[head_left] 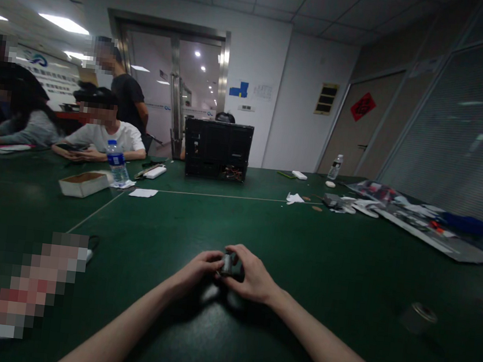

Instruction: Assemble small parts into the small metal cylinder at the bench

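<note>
A small silvery metal cylinder (pixel 227 264) is held between my two hands, just above the green table. My left hand (pixel 204 264) pinches it from the left with thumb and fingertips. From the right, my right hand (pixel 249 273) curls round it, thumb below and fingers over the top. Its far side and any finer parts are hidden by the fingers. Well off to the right stands a larger metal cylinder (pixel 419 318) with an opening in its top, touched by neither hand.
On the green table (pixel 166 225) are a black equipment case (pixel 217 150), an open cardboard box (pixel 85 183) and a water bottle (pixel 116 164). A board with assorted parts (pixel 428 222) lies at the right. Several people are at the left; a person in a white shirt (pixel 120 137) sits there.
</note>
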### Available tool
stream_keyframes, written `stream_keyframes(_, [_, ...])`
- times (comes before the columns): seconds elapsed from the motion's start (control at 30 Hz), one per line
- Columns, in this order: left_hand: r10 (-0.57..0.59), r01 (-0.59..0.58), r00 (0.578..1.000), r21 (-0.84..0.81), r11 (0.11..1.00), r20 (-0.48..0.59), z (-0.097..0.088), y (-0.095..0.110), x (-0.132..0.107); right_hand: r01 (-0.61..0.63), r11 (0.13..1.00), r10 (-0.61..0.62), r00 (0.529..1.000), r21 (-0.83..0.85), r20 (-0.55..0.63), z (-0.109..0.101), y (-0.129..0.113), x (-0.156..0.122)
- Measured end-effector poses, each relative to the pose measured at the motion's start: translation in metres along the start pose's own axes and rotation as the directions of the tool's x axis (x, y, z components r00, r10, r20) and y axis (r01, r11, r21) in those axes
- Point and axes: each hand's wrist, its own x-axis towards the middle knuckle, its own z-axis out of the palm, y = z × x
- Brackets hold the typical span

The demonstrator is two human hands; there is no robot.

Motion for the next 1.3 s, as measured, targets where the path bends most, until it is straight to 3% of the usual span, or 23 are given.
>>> stream_keyframes(0.63, [0.004,-0.005,1.0,-0.065,0.998,-0.01,-0.001,-0.005,0.003,-0.059,0.996,0.062,0.997,0.069,-0.037,0.006,0.006,-0.001])
stream_keyframes(1.3, [-0.01,0.012,1.0,-0.062,0.998,0.028,0.001,0.004,-0.002,-0.085,0.99,0.088,0.996,0.109,-0.024,0.01,0.007,-0.003])
